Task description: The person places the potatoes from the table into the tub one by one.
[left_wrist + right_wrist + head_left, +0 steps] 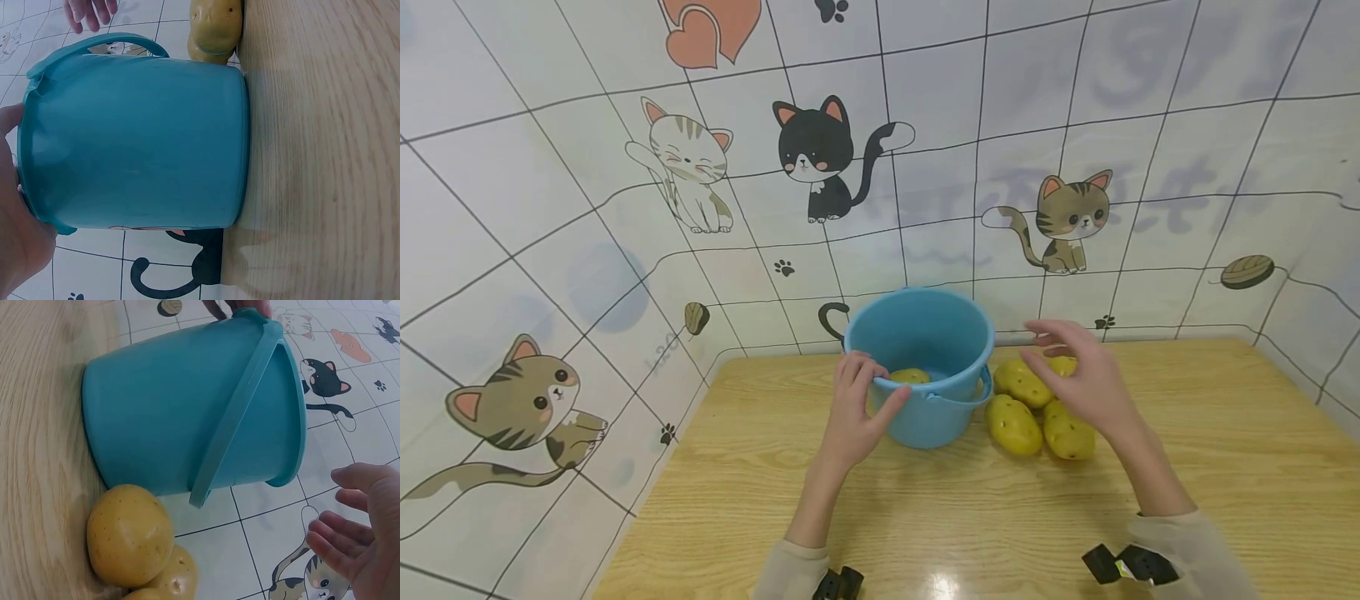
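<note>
A blue plastic bucket (925,367) (137,140) (194,419) stands on the wooden table (970,517), with one yellow potato (911,376) inside it. My left hand (859,404) (15,219) grips the bucket's near-left rim, thumb outside and fingers over the edge. Several yellow potatoes (1037,408) (131,534) lie in a cluster just right of the bucket. My right hand (1078,371) (356,531) hovers above that cluster with its fingers loosely spread and holds nothing. The bucket's handle (234,419) hangs down along its side.
White tiled walls with cat stickers (820,158) close the table in at the back and on the left. The bucket stands near the back edge. Bare wood (1240,433) stretches to the right and toward me.
</note>
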Demonstrator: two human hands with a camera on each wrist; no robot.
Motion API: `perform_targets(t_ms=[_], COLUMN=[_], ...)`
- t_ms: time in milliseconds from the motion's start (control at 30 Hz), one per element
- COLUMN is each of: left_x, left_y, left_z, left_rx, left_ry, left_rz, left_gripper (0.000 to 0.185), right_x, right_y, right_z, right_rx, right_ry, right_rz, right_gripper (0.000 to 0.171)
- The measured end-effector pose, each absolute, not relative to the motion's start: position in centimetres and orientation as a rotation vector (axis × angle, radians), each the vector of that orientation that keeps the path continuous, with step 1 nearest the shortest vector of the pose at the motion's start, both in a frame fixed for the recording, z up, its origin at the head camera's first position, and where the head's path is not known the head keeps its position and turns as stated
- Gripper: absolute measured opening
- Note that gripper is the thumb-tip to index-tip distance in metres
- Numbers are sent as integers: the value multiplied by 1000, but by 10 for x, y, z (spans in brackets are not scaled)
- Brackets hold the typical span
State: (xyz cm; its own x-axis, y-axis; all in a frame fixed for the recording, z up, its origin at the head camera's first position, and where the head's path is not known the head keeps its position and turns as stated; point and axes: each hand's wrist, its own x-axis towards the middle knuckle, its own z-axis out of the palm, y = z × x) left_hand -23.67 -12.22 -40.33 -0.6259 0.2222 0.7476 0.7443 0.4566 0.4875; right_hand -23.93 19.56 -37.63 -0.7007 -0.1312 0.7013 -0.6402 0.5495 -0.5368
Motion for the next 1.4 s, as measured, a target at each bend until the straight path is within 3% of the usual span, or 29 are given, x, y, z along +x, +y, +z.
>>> perform_targets(t_ms=[600,1400], left_x=[-239,-237], left_y=[-124,-124], left_z=[-406,-405], left_rx=[-794,-802], left_ry=[-2126,-2117], left_rz=[-1125,-1131], left_gripper=[22,22], right_x=[-244,-265], right_y=[219,259], right_z=[-390,-423], right_rx=[551,370], right_ry=[-2256,-2561], right_rz=[1067,1039], right_gripper=[36,52])
